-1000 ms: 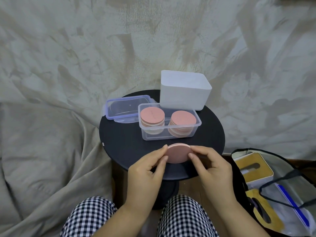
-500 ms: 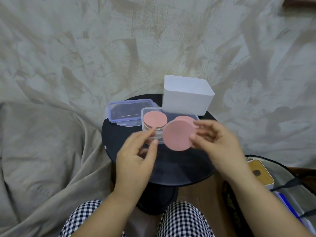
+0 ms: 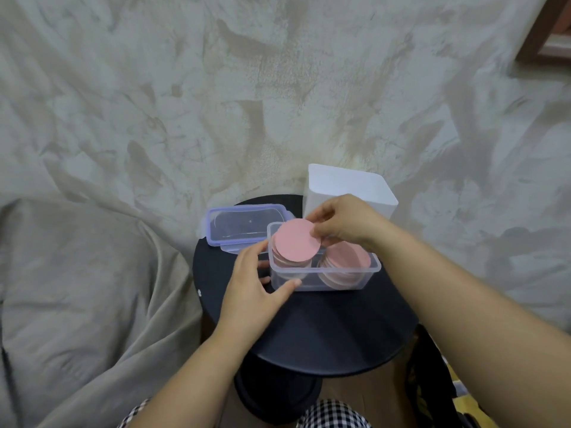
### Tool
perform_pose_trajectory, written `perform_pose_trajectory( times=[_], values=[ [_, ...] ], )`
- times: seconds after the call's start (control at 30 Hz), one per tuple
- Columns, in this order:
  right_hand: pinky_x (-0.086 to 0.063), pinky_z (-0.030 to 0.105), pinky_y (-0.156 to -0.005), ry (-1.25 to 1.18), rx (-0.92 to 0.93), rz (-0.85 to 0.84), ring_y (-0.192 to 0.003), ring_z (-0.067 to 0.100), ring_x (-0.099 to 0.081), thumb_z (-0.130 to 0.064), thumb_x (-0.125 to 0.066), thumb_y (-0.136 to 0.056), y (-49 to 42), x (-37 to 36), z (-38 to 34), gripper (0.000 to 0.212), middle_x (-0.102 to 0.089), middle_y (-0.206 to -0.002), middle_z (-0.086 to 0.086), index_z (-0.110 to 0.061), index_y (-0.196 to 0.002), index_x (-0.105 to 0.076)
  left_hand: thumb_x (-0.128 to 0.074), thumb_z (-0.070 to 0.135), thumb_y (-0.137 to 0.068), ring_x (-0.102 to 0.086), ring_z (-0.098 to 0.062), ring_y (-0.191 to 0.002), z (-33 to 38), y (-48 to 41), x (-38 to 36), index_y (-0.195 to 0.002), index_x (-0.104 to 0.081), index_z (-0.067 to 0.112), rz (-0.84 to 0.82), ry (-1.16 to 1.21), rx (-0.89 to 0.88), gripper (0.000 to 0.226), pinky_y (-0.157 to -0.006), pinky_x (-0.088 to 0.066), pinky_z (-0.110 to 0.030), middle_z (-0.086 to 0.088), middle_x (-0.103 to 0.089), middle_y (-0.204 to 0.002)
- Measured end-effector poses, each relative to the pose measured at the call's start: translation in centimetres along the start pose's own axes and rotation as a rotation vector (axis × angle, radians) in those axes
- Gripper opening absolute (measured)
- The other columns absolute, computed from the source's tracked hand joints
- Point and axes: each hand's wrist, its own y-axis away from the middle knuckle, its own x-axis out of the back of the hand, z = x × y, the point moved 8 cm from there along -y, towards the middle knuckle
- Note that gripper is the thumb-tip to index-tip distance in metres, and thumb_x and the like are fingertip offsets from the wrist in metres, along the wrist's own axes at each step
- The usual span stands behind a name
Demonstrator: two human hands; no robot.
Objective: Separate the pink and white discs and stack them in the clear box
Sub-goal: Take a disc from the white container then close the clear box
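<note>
A clear box (image 3: 340,281) stands on the round black table (image 3: 324,329) and holds two stacks of discs. My right hand (image 3: 343,223) pinches a pink disc (image 3: 297,240) by its right edge, tilted just over the left stack (image 3: 290,264). The right stack (image 3: 346,262) shows a pink disc on top. My left hand (image 3: 250,291) rests against the box's left end, thumb along its front wall, fingers loosely spread.
The box's clear lid with a purple rim (image 3: 244,227) lies behind and left of the box. A white tub (image 3: 355,186) stands at the back. A grey cloth (image 3: 92,273) covers the surroundings; a bag (image 3: 432,381) sits low right.
My right hand carried the pink disc from the table's near edge up and over to the box's left stack. My left hand let go of the disc and moved to the box's left end.
</note>
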Motion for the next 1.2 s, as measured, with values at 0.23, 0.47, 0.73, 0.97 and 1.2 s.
perform_pose_trajectory(
  times=[0.23, 0.47, 0.73, 0.97, 1.2],
  values=[
    [-0.057, 0.023, -0.067, 0.135, -0.001, 0.008, -0.068, 0.02, -0.068, 0.005, -0.064, -0.075, -1.2, -0.7, 0.0, 0.021, -0.071, -0.081, 0.009, -0.014, -0.083, -0.07, -0.078, 0.021, -0.071, -0.05, 0.013, -0.103, -0.2, 0.1, 0.0, -0.115, -0.041, 0.046, 0.004, 0.004, -0.017, 0.062, -0.081, -0.048, -0.013, 0.026, -0.045, -0.118],
    [-0.055, 0.024, -0.069, 0.283, 0.049, 0.057, -0.067, 0.016, -0.065, -0.004, -0.07, -0.075, -1.9, -1.2, -0.2, 0.018, -0.069, -0.081, 0.005, -0.011, -0.091, -0.068, -0.077, 0.023, -0.073, -0.05, 0.012, -0.104, -0.4, 0.0, 0.2, -0.126, -0.048, 0.029, 0.006, -0.006, -0.026, 0.061, -0.081, -0.047, -0.011, 0.021, -0.047, -0.119],
    [-0.041, 0.022, -0.079, 0.521, 0.127, 0.069, -0.095, 0.01, -0.057, -0.046, -0.075, -0.07, 0.0, -0.8, -0.6, 0.047, -0.063, -0.103, -0.009, -0.021, -0.108, -0.063, -0.076, 0.027, -0.073, -0.05, 0.009, -0.107, -0.6, 0.1, 0.2, -0.13, -0.046, 0.028, -0.005, -0.011, -0.018, 0.065, -0.085, -0.047, -0.011, 0.019, -0.047, -0.121],
    [-0.046, 0.037, -0.09, 0.65, 0.111, 0.046, -0.109, 0.018, -0.051, -0.065, -0.072, -0.056, 0.3, -2.2, 0.6, 0.075, -0.064, -0.107, -0.008, -0.023, -0.117, -0.058, -0.078, 0.025, -0.071, -0.05, 0.008, -0.108, -0.5, 0.1, 0.2, -0.13, -0.046, 0.029, -0.007, -0.017, -0.033, 0.067, -0.084, -0.045, -0.008, 0.023, -0.045, -0.119],
    [-0.046, 0.039, -0.091, 0.635, 0.123, 0.054, -0.109, 0.02, -0.051, -0.064, -0.07, -0.059, 0.3, -2.5, 0.6, 0.073, -0.064, -0.11, -0.005, -0.023, -0.118, -0.058, -0.075, 0.021, -0.074, -0.054, 0.003, -0.105, -0.4, 0.0, 0.3, -0.13, -0.046, 0.029, 0.012, -0.035, -0.043, 0.064, -0.082, -0.048, -0.011, 0.019, -0.047, -0.118]
  ],
)
